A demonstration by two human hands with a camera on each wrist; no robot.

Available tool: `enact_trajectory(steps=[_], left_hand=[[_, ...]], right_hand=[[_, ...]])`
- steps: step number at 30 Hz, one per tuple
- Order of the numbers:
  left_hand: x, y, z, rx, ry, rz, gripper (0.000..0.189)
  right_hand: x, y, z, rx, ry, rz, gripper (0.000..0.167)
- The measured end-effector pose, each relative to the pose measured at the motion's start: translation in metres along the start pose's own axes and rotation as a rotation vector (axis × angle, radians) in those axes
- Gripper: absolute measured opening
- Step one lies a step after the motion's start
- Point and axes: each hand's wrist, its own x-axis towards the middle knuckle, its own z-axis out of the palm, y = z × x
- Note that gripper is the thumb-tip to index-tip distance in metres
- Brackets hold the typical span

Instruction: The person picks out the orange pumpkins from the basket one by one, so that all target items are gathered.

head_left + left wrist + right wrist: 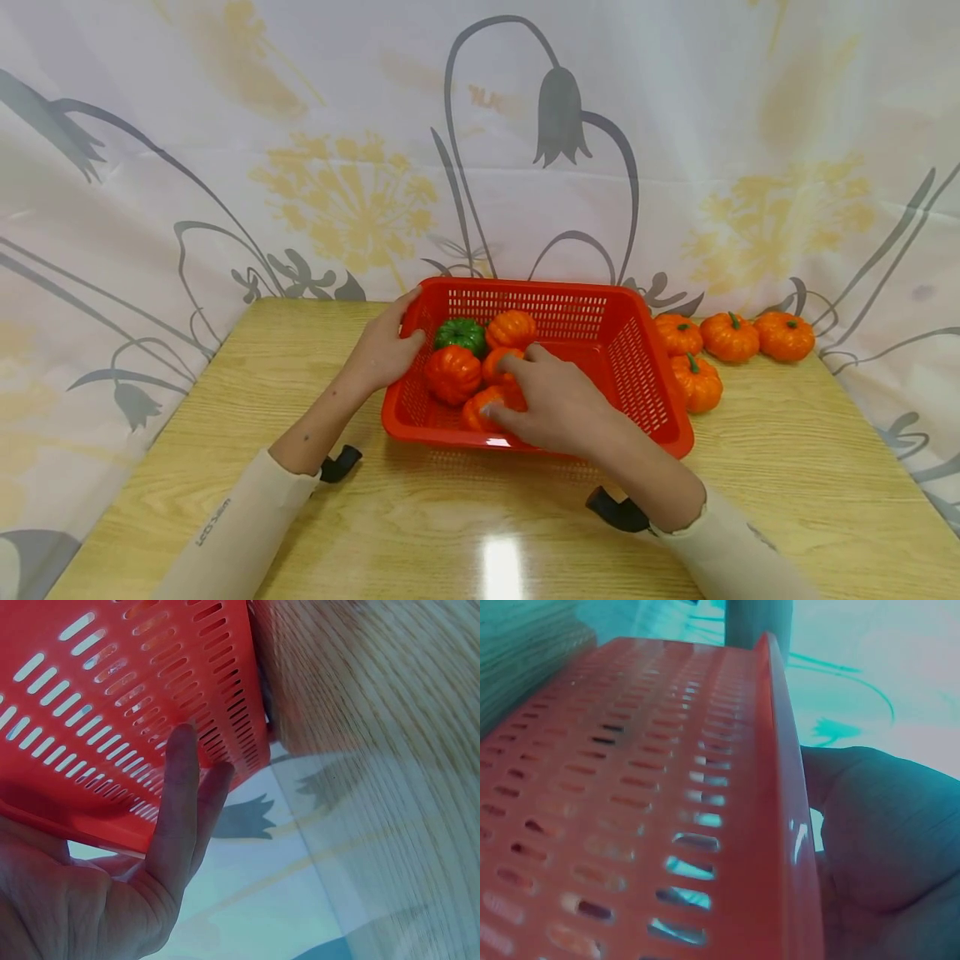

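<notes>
A red plastic basket (626, 367) with slotted walls stands on the wooden table. My left hand (386, 350) holds its left rim, thumb on the inner side; the left wrist view shows two fingers (178, 795) along the outer wall. Reaching over the front rim, my right hand (558, 400) has its thumb and fingers curved about an orange pumpkin (476, 414) low in the basket. Its fingertips come close to another orange pumpkin (495, 367). Beside them lie a green pumpkin (461, 335) and two more orange ones. In the right wrist view, the basket wall hides the fingertips.
Several orange pumpkins (731, 337) are grouped on the table just right of the basket. A flower-patterned curtain (337, 125) hangs behind the table (315, 533) and along its sides. Black curved pieces (618, 510) stick out under both wrists.
</notes>
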Motion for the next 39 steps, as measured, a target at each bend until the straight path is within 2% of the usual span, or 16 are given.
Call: enact_trajectory(steps=[6,21,29,35,39], left_hand=[[0.000,0.000,0.000,-0.008,-0.004,0.004,0.069],[0.000,0.001,0.000,-0.007,-0.001,0.005,0.070],[0.000,0.004,-0.001,-0.016,-0.006,-0.001,0.071],[-0.001,0.003,-0.001,-0.017,-0.006,-0.011,0.071],[-0.001,0.001,0.000,-0.019,-0.008,-0.011,0.071]], right_hand=[[0.004,-0.005,0.007,-0.027,-0.021,0.024,0.053],[0.011,-0.008,0.015,-0.043,0.013,0.078,0.049],[0.007,-0.007,0.010,-0.068,-0.019,0.095,0.048],[0.009,-0.005,0.009,-0.053,-0.045,0.102,0.053],[0.011,-0.003,0.012,-0.035,-0.045,0.096,0.050]])
